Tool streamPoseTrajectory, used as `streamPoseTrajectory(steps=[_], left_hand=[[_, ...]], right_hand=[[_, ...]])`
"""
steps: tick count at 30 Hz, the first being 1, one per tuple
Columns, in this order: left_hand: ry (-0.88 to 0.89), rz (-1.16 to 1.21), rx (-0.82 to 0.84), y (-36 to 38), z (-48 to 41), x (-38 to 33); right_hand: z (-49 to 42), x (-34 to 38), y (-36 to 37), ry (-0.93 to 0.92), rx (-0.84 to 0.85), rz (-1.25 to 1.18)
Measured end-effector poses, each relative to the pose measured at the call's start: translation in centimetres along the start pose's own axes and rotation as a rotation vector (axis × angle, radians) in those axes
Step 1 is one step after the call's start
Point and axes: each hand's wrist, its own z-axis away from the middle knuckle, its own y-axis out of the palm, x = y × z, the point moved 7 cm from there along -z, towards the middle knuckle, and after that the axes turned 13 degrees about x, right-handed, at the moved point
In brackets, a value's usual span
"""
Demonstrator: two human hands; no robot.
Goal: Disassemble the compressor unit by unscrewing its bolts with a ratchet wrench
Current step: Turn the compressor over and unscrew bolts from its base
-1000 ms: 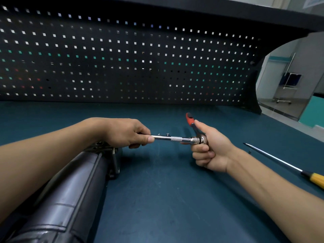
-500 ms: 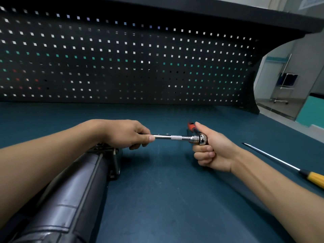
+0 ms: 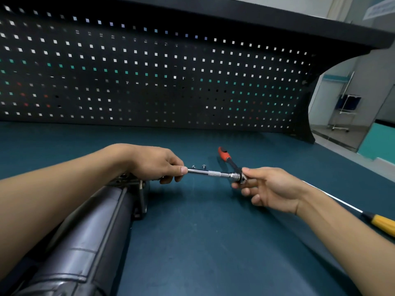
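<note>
Although a pale sign (image 3: 378,9) hangs at the top right corner, its writing is too blurred to read, and no other lettering can be made out

Both bare forearms reach forward over the dark teal table (image 3: 213,242). The left hand (image 3: 156,163) is knuckles up, its fingers curled round the left end of a chrome extension bar (image 3: 209,173) with the thumb tip pressed along the shaft. The right hand (image 3: 271,189) faces it from the right, thumb and forefinger pinching the chrome head of the ratchet wrench (image 3: 237,177), the other fingers loosely bent below. The bar runs nearly level between the two hands and plugs into that head, while the wrench's red and black handle slants up and away to the left behind it.

The compressor (image 3: 89,238) lies on its side at the lower left, a long dark grey cylinder with a seam along its length and a metal bracket at its far end, partly under the left wrist. Two small metal bits (image 3: 198,167) sit on the table just behind the bar. A screwdriver (image 3: 380,223) with a yellow handle lies at the right, beyond the right forearm. A black pegboard (image 3: 149,71) backs the table
</note>
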Motion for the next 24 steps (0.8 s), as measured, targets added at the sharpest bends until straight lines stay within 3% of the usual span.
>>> streamPoseTrajectory(steps=[7,17,24], left_hand=[[0.002,0.016,0.002,0.1,0.0,0.0],[-0.014,0.018,-0.026,-0.1,0.3,0.1],[-0.008,0.067,-0.023,-0.1,0.4,0.3]], right_hand=[[0.1,1.0,-0.3,-0.151,0.041,0.046],[1.1,3.0,-0.1,-0.470,-0.080,0.231],[1.9,4.0,0.2,-0.582,-0.118,0.379]])
